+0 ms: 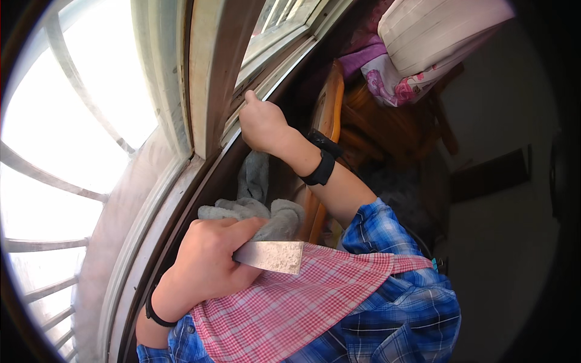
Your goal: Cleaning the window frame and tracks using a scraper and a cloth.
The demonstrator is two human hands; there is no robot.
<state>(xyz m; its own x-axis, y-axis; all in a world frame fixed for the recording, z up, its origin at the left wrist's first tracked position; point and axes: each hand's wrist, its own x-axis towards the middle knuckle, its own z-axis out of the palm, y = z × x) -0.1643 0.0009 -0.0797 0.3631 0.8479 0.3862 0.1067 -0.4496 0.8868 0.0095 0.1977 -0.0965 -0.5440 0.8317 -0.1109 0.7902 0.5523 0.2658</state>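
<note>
My left hand (206,258) is closed around a flat metal scraper blade (274,257), its wide end pointing right and flecked with pale residue. Bunched grey cloth (283,218) lies directly beyond the fingers of that hand, and they appear to grip it too. From the bunch, a strip of the cloth runs up to my right hand (263,125). That hand is a fist over the window's sliding track (272,75), one fingertip pointing up the track. The cloth's end seems to be held in the fist, though the fingers' inner side is hidden.
A pale window frame upright (222,77) stands left of my right hand. Curved-looking bars (68,181) show outside the bright window. A wooden chair (333,104) is close to my right forearm, with a flowered fabric cover (395,86) behind it. A pink checked apron (290,299) covers my front.
</note>
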